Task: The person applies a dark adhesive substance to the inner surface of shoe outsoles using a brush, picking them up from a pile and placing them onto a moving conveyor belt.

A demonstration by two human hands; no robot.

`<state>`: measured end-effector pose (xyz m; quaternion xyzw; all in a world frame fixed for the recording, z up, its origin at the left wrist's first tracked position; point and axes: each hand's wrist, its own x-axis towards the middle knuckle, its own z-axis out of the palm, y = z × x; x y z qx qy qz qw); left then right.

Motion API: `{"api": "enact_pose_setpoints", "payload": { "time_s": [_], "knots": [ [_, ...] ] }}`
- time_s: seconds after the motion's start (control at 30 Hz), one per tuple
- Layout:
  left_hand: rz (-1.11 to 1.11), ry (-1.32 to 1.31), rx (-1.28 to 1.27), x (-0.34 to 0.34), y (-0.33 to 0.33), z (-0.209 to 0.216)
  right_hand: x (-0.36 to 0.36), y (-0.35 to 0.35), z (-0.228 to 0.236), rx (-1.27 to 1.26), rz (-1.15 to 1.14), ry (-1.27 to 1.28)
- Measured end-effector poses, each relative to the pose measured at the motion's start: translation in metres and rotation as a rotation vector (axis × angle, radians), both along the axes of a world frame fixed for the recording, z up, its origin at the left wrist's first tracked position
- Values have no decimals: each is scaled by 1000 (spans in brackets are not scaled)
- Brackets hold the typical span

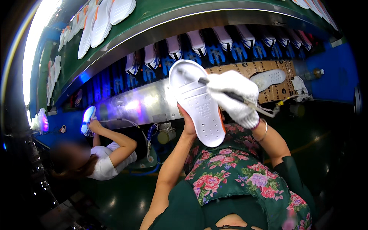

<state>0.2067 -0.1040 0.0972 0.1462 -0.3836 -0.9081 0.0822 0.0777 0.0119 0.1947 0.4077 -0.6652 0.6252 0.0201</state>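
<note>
At centre, sole [201,109] lengthwise forward-left

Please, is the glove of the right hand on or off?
On: the white glove covers the right hand, while the left hand, holding the white sole, is bare.

Holds the bare left forearm [169,164] extended forward, curling the partly hidden left grip [186,122] up from beneath — bends the right elbow [281,153] outward, slants the right forearm [271,141] inward, clenches the gloved right grip [235,94], fingers [218,81] leftward.
</note>
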Motion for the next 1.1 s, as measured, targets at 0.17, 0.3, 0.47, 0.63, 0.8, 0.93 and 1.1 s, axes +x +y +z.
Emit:
{"api": "enact_pose_setpoints", "payload": {
  "time_s": [0.17, 0.3, 0.47, 0.63, 0.8, 0.93, 1.1],
  "knots": [
    [-57, 47, 7, 2, -17, -3, 21, -5, -16, 157, 203, 366],
    [23, 21, -52, 0, -26, -10, 7, 6, -2, 22, 272, 95],
    [138, -69, -35, -14, -33, -9, 30, 7, -22, 153, 186, 406],
    [-259, 524, 189, -19, -65, -30, 22, 12, -10, 102, 357, 131],
    [-187, 251, 473, -27, -51, -6, 43, 7, -45, 78, 282, 313],
    [-188, 315, 617, -30, -62, -14, 36, 10, -28, 59, 376, 234],
    [-165, 409, 652, -42, -64, -15, 57, 6, -52, -3, 254, 296]
  ]
}}
